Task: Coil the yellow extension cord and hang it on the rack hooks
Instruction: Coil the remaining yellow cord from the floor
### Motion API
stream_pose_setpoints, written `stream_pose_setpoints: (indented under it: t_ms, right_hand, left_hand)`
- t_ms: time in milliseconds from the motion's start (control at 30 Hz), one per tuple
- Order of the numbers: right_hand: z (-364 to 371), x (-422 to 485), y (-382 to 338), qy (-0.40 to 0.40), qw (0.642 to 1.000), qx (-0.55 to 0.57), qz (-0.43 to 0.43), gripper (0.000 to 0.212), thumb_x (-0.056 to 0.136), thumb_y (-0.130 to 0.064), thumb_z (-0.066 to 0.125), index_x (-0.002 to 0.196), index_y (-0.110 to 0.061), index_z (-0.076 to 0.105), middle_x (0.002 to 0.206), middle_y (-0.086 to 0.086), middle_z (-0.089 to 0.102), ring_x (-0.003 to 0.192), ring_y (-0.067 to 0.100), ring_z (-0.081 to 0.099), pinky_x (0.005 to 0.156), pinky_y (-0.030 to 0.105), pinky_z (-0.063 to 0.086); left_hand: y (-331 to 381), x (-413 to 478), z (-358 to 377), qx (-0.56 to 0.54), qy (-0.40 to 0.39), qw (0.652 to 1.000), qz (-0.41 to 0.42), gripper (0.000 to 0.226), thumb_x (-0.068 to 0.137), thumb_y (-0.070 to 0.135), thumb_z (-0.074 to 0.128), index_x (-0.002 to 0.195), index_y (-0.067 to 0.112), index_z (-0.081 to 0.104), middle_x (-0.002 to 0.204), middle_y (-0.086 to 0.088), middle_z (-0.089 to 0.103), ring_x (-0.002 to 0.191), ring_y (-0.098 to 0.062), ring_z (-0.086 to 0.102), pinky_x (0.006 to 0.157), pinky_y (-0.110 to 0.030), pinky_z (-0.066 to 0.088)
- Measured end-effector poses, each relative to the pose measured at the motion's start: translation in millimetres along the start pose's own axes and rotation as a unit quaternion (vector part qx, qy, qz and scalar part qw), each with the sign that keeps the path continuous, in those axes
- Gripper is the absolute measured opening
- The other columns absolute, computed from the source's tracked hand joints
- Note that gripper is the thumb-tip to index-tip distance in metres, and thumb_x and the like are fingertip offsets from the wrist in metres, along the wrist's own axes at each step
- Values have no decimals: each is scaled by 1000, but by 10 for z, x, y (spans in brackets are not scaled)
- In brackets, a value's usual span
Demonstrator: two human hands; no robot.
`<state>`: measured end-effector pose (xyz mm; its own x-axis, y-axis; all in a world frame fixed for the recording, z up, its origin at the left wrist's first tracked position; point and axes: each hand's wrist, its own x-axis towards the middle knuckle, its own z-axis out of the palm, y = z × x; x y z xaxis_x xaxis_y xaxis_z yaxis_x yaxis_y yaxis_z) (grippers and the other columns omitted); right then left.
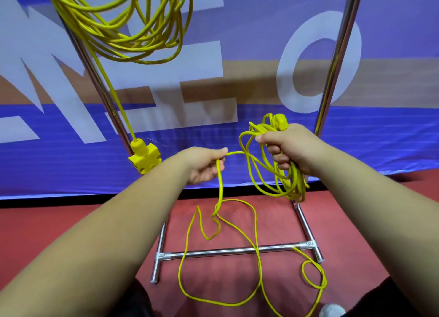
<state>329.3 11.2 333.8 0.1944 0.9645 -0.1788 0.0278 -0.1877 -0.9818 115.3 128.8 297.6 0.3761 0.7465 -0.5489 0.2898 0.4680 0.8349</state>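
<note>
Thin rubbery yellow cord point(257, 224): right hand point(288, 148) fists the small loops, left hand point(204, 166) pinches the slack strand beside them.

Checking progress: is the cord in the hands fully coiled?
Partly coiled. The right hand grips several loops of the cord, while the left hand pinches a strand leading to slack lying on the floor.
</note>
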Motion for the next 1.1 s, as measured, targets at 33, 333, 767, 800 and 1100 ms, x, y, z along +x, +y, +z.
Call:
stream_pose_setpoints:
  t_ms: [33, 333, 767, 800, 1100]
  right_hand:
    - [42, 7, 22, 1, 1000, -9, -1, 34, 94, -20, 73, 70, -18, 50, 57, 2, 38, 40, 17, 30, 43, 25, 29]
    - [250, 72, 181, 53, 994, -94, 17, 34, 88, -22, 69, 58, -10, 57, 51, 16, 47, 42, 25, 43, 45, 29, 44]
    - [490, 54, 272, -25, 987, 148, 65, 20, 104, -16, 60, 113, -1, 69, 94, 17, 79, 88, 31, 80, 89, 55, 63]
    - [496, 57, 260, -23, 984, 162, 70, 18, 104, -18, 62, 110, -3, 71, 89, 14, 79, 81, 28, 79, 84, 52, 64]
    - [460, 73, 159, -11, 960, 274, 55, 15, 103, -20, 67, 89, -14, 64, 70, 1, 55, 48, 10, 51, 49, 28, 47]
  left_hand:
    - [69, -44, 12, -56, -27, 998, -6, 15, 101, 16, 66, 93, 3, 66, 65, -4, 63, 52, -8, 62, 47, -16, 52]
    - [224, -250, 25, -59, -60, 996, -4, 10, 99, 23, 70, 97, 14, 71, 80, 3, 71, 72, -8, 70, 71, -38, 65]
    - [279, -162, 220, -281, 13, 957, 77, 15, 97, 8, 70, 96, -6, 65, 86, -14, 64, 70, -20, 73, 58, -31, 64]
    - [275, -166, 205, -268, 22, 960, 82, 16, 96, 10, 72, 97, -5, 66, 86, -13, 65, 65, -19, 74, 56, -30, 63]
    - [-68, -147, -67, 300, -11, 953, -34, 28, 109, 27, 47, 97, 8, 64, 76, -6, 63, 67, -20, 70, 59, -33, 60]
